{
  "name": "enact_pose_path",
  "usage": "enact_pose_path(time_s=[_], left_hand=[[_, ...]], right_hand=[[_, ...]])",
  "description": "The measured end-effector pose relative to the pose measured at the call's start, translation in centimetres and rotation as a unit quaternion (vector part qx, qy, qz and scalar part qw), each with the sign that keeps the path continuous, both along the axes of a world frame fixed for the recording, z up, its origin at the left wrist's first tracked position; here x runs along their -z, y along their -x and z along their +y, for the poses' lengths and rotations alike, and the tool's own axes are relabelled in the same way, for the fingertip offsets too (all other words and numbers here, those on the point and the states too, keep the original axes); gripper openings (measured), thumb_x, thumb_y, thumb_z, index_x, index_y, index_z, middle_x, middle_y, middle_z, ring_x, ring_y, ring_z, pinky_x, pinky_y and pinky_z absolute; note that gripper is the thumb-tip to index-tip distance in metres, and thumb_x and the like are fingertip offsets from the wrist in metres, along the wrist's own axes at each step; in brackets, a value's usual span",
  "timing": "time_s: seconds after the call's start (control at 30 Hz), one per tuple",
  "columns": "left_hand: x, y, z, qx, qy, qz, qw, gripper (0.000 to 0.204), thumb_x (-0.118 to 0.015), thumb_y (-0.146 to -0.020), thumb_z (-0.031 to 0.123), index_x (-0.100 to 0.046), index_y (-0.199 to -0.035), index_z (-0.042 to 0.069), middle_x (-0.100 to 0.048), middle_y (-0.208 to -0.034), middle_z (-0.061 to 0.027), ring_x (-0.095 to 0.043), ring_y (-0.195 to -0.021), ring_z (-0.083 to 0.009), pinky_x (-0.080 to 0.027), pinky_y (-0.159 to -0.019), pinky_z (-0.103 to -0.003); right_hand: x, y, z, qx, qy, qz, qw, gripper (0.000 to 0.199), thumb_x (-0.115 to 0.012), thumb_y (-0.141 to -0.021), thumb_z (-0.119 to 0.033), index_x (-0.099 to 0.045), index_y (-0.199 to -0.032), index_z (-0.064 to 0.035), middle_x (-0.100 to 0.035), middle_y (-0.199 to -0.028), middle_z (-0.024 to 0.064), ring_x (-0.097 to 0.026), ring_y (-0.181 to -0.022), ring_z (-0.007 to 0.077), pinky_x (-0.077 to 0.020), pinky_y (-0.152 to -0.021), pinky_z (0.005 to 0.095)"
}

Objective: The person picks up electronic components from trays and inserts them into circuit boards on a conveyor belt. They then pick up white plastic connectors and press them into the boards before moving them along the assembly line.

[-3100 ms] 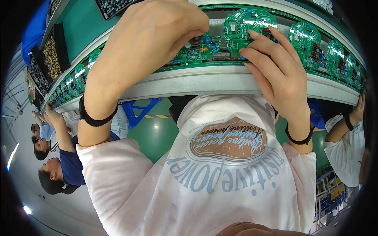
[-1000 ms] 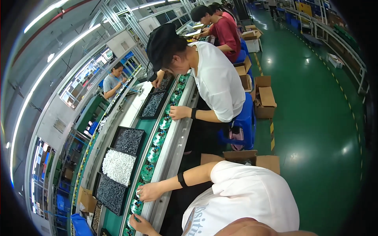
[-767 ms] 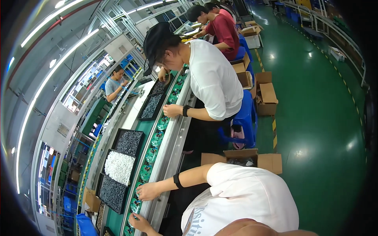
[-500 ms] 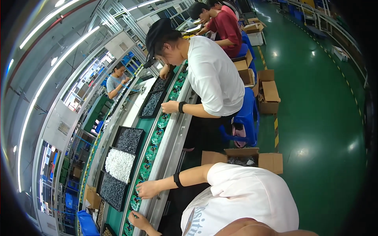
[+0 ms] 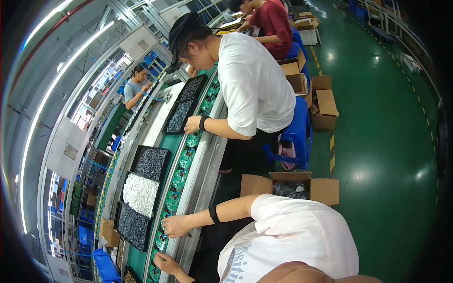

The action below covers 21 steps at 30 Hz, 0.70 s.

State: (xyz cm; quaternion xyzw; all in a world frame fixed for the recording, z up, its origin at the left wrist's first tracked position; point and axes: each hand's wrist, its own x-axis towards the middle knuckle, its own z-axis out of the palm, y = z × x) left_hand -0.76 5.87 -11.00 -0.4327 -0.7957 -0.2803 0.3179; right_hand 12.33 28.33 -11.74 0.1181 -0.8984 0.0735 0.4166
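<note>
My right hand (image 5: 176, 226) is over the row of green circuit boards (image 5: 172, 200) on the line, its fingers drawn together at a board's edge. Whatever sits between those fingertips is too small to make out. Lower down, my left hand (image 5: 166, 264) has thumb and fingers closed at another board, and its fingertips hide anything they hold. Beside the boards stand black trays: one of dark grey small parts (image 5: 133, 227) nearest my hands, one of white small parts (image 5: 140, 195), and one of dark parts (image 5: 151, 163) farther along.
A co-worker in a white top (image 5: 252, 80) works farther up the line, with trays of dark parts (image 5: 179, 115) in front. An open carton (image 5: 324, 191) stands on the floor behind the line. A blue stool (image 5: 300, 132) and a blue bin (image 5: 104, 265) are also near.
The view has shifted slightly. My hands stay at the boards, with fingers still drawn together. The co-worker's farther hand has moved from the tray up toward the face.
</note>
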Motion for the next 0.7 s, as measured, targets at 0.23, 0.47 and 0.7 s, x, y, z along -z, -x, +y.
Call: enact_pose_path(time_s=[0.23,0.47,0.7], left_hand=[[0.1,-0.3,-1.0,-0.012,-0.005,-0.017,1.000,0.021,-0.055,-0.103,0.009,-0.068,-0.101,-0.008,-0.066,-0.097,-0.0241,-0.061,-0.094,-0.0422,-0.049,-0.085,-0.050],[-0.8,-1.6,-0.2,0.013,-0.006,-0.043,0.999,0.016,-0.057,-0.101,0.005,-0.068,-0.102,-0.005,-0.068,-0.103,-0.0217,-0.063,-0.098,-0.0404,-0.050,-0.088,-0.048],[-1.5,-2.4,-0.6,0.029,-0.005,-0.029,0.999,0.018,-0.055,-0.104,0.007,-0.069,-0.103,-0.004,-0.070,-0.105,-0.0183,-0.065,-0.100,-0.0358,-0.052,-0.086,-0.044]], right_hand=[[0.0,0.6,-0.9,0.023,0.001,-0.021,1.000,0.031,-0.065,-0.092,-0.030,-0.071,-0.075,-0.0042,-0.071,-0.077,0.0132,-0.066,-0.097,0.0335,-0.0454,-0.106,0.0484],[-0.3,-1.6,-0.1,0.029,0.004,-0.041,0.999,0.032,-0.069,-0.091,-0.032,-0.069,-0.098,-0.0009,-0.071,-0.109,0.0185,-0.062,-0.120,0.0353,-0.0403,-0.115,0.0482],[-1.2,-2.7,-1.0,0.047,0.050,-0.058,0.996,0.038,-0.069,-0.091,-0.035,-0.068,-0.107,-0.0004,-0.070,-0.114,0.0172,-0.059,-0.126,0.0350,-0.0382,-0.117,0.0482]])
